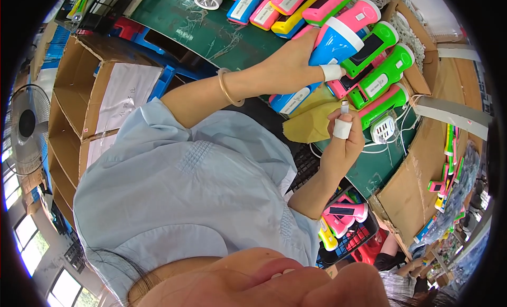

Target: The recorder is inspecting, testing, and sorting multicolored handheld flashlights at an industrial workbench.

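My left hand (296, 64), with a bangle on the wrist and white tape on the thumb, is closed round a blue flashlight (334, 42) with a white rim. It holds the flashlight over a pile of others; the fingers behind it are hidden. My right hand (344, 146), also taped, pinches a white USB plug (345, 107) with its metal end pointing up and away. The plug is apart from the flashlight. Beside the right hand lie a green and pink flashlight (385, 104) and a white multi-port USB charger (383, 130). A yellow cloth (311, 121) sits between my hands.
Several colourful flashlights (290, 3) cover the green table (185, 30). White cables fill a cardboard box (430, 77) on the right. Cardboard compartments (74, 101) and a fan (26, 122) stand at left. A black crate (364, 238) of flashlights is below my right arm.
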{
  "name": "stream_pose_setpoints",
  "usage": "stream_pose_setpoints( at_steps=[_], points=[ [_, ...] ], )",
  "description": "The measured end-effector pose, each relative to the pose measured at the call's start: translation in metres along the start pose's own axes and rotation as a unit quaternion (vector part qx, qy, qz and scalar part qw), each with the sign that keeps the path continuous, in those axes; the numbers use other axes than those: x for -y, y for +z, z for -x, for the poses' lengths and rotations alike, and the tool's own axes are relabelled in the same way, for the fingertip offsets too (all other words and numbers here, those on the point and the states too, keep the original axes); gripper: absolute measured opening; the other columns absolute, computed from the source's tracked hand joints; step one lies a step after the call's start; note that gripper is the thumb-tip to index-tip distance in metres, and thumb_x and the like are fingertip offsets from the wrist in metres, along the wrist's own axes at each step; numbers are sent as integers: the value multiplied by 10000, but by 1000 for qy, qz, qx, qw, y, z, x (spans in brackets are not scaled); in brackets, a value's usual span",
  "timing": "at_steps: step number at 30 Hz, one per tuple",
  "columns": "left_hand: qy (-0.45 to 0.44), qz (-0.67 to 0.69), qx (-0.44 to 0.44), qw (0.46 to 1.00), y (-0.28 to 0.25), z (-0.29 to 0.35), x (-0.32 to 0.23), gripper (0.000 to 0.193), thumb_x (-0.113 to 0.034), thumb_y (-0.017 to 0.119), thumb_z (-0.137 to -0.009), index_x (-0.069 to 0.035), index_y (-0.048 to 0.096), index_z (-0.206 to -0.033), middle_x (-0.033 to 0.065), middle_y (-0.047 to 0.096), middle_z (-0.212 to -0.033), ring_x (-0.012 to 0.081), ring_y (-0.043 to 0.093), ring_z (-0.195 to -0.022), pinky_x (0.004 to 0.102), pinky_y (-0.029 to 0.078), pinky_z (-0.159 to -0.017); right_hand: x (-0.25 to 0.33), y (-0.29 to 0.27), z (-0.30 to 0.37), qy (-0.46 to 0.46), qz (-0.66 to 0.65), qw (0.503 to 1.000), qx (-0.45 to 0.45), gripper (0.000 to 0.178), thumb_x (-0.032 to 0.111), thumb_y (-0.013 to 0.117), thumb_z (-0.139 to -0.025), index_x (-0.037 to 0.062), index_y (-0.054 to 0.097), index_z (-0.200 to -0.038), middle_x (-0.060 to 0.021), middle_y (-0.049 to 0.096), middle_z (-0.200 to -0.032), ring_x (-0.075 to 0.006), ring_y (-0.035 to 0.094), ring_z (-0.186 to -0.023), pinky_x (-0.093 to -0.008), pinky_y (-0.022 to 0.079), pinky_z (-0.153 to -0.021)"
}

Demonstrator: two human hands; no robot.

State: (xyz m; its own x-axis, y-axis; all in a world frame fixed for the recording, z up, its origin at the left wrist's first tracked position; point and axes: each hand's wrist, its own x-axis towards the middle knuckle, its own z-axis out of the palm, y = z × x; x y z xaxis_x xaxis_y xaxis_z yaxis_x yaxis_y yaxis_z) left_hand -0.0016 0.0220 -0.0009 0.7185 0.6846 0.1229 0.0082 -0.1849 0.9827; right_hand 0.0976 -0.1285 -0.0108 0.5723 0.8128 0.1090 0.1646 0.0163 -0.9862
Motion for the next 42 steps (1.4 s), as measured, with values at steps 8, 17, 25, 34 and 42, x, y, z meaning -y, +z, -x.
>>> stream_pose_setpoints(
  at_steps=[8,17,25,34,42],
  points=[
    [59,-78,115,989,-13,-2,4,1009,-319,687,-718,56,20,-1375,214,472,-1118,276,517,-972,307,426,-829,16,-1,-21,-52,-56,997,15,156,128,526,-870,-5,525,-790,-7,512,-685,-75,450,-631,-191,346,-581],
    [-21,-89,80,993,-8,3,-11,708,-218,699,-649,72,358,-1198,155,527,-977,198,522,-867,294,438,-751,22,12,-38,-92,173,981,0,185,126,596,-829,-4,525,-720,-31,417,-559,-74,337,-513,-239,286,-447],
    [59,-147,-1,987,6,4,0,729,-186,699,-634,70,330,-1208,227,528,-998,312,555,-914,349,445,-776,22,26,-41,-170,315,932,-62,243,132,591,-830,2,459,-673,-110,410,-539,-205,387,-452,-317,316,-434],
    [-62,221,107,967,-17,-20,-11,584,-297,670,-770,-4,401,-1198,89,514,-1051,145,526,-901,273,449,-785,47,-8,3,-76,224,941,-242,343,-28,406,-824,-8,535,-1142,-72,603,-835,-146,596,-763,-228,451,-654],
    [-19,412,27,911,17,-18,-8,516,-352,569,-842,-3,430,-1196,107,549,-1087,204,552,-979,331,465,-848,10,19,-7,-68,283,955,-53,427,170,653,-784,-57,488,-1105,-157,578,-940,-199,569,-850,-310,456,-716]
  ],
)
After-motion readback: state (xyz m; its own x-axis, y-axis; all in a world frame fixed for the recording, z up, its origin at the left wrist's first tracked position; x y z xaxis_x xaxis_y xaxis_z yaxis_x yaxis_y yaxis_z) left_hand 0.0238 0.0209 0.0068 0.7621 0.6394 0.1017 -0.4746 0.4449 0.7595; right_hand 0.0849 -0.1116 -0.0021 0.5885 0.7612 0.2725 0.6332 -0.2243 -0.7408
